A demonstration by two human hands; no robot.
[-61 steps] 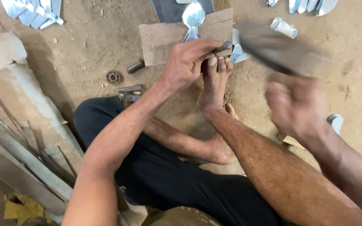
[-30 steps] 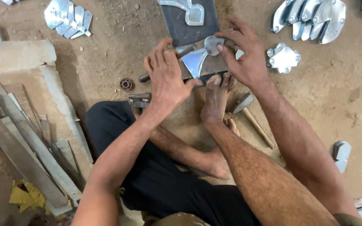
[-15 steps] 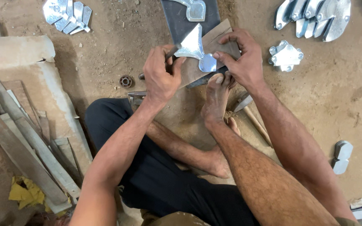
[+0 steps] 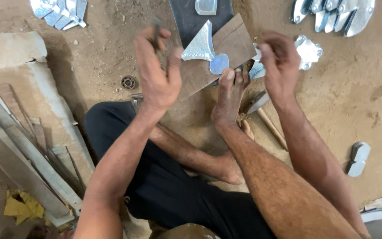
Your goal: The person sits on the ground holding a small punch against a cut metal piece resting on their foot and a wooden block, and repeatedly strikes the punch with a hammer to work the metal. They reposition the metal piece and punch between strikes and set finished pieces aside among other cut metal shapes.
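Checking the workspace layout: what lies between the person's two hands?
In the head view, between the left hand and right hand sits the wooden board with the shiny metal piece and the person's toes.

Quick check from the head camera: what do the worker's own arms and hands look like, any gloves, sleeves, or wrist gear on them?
Both arms are bare from the edge of the view down to the fingertips: no sleeves show. The left hand and the right hand wear no gloves, and no rings, watch or wristband can be seen. The right forearm is visibly hairy. Lower down, the person wears dark trousers and is barefoot.
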